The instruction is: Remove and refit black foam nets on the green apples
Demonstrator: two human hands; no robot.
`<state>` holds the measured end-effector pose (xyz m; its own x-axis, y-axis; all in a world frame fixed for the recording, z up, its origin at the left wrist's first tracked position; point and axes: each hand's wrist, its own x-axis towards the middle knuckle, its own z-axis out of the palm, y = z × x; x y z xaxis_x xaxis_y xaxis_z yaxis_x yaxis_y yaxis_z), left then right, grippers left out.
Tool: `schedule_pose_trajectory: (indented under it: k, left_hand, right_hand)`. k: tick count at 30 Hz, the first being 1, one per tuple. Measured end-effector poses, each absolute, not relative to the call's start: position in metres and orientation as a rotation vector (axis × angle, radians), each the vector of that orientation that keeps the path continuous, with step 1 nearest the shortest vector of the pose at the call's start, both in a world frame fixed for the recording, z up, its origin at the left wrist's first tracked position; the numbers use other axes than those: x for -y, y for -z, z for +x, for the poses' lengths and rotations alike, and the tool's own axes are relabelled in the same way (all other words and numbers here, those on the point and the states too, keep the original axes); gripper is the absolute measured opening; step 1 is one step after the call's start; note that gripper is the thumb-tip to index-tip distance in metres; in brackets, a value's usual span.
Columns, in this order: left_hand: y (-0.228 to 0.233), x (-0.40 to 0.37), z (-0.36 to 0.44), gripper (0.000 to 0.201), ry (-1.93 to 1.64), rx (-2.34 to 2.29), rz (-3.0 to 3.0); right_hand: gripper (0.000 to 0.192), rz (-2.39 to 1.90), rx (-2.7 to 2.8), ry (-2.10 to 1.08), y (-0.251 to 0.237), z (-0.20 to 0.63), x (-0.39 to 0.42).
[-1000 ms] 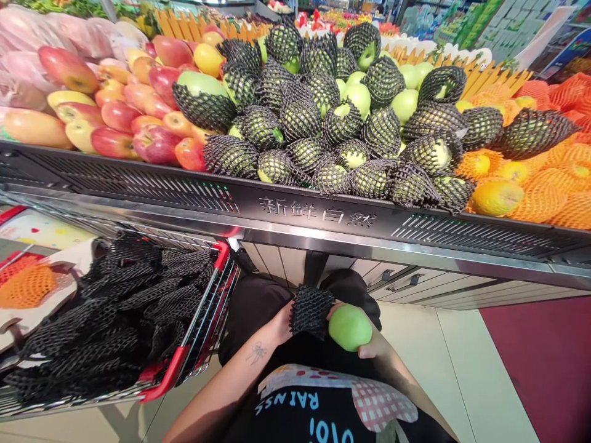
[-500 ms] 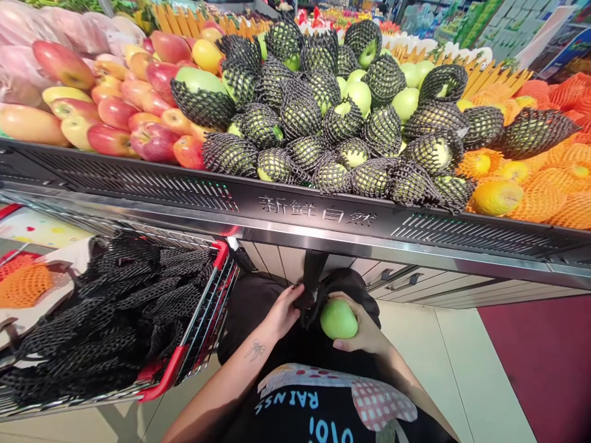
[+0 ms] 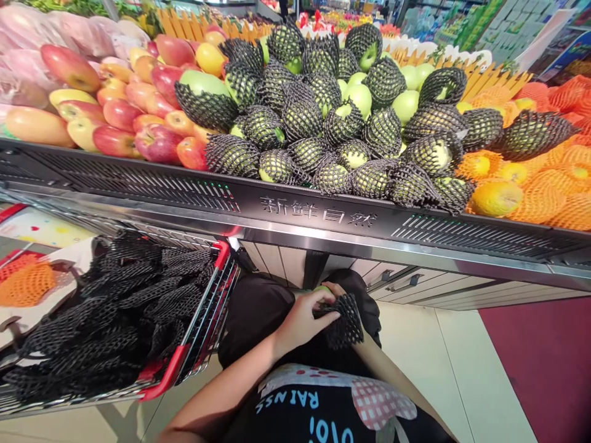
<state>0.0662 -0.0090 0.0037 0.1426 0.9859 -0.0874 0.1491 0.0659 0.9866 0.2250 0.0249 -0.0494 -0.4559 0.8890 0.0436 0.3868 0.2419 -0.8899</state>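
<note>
In front of my lap, my left hand pinches a black foam fruit net between thumb and fingers. The net hangs over my right hand, covering most of it. A sliver of a green apple shows between the two hands, in my right fingers; the rest of the fruit is hidden. Whether the net is around the apple or only against it, I cannot tell. Ahead of me, several netted green apples are piled on the display, with a few bare green ones among them.
A black slatted ledge with a metal edge runs in front of the fruit. Red apples lie left, orange-netted fruit right. At my left stands a shopping cart heaped with black nets. Cabinet doors are below the ledge.
My left hand has brought the black net rightward onto my right hand and the green apple. The apple, fully visible before, is now mostly covered.
</note>
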Motion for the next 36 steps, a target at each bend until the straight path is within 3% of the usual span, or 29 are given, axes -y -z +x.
schedule_pose_trajectory:
  k: [3,11,14,19,21,24,26,29,36]
  left_hand:
    - [0.001,0.005,0.052,0.017,-1.093,-1.364,1.373]
    - [0.039,0.001,0.057,0.062,-1.017,-1.04,0.704]
    - [0.048,0.005,0.065,0.066,-1.053,-1.017,0.588]
    - [0.053,0.007,0.063,0.064,-1.198,-1.042,0.632]
    - [0.056,0.006,0.06,0.062,-1.236,-1.06,0.644]
    - [0.063,0.004,0.057,0.062,-1.279,-1.077,0.598]
    - [0.067,0.003,0.057,0.064,-1.304,-1.042,0.508]
    - [0.069,0.005,0.06,0.068,-1.279,-0.948,0.346]
    - [0.057,0.01,0.066,0.065,-1.116,-0.887,0.476]
  right_hand:
    - [0.046,-1.097,1.944,-1.058,0.044,0.23,-0.023]
    - [0.055,-1.083,2.059,-0.871,0.04,0.225,-0.026]
    - [0.059,-1.036,2.145,-0.866,0.033,0.227,-0.031]
    - [0.088,-0.851,2.139,-1.087,0.015,0.241,-0.032]
    - [0.079,-0.802,1.957,-1.244,0.014,0.245,-0.028]
    - [0.04,-0.798,1.517,-1.573,0.02,0.245,-0.02]
    - [0.031,-0.804,1.188,-1.79,0.028,0.24,-0.016]
    - [0.03,-0.857,0.869,-1.919,0.038,0.232,-0.015]
    - [0.037,-1.112,1.018,-1.603,0.044,0.224,-0.033]
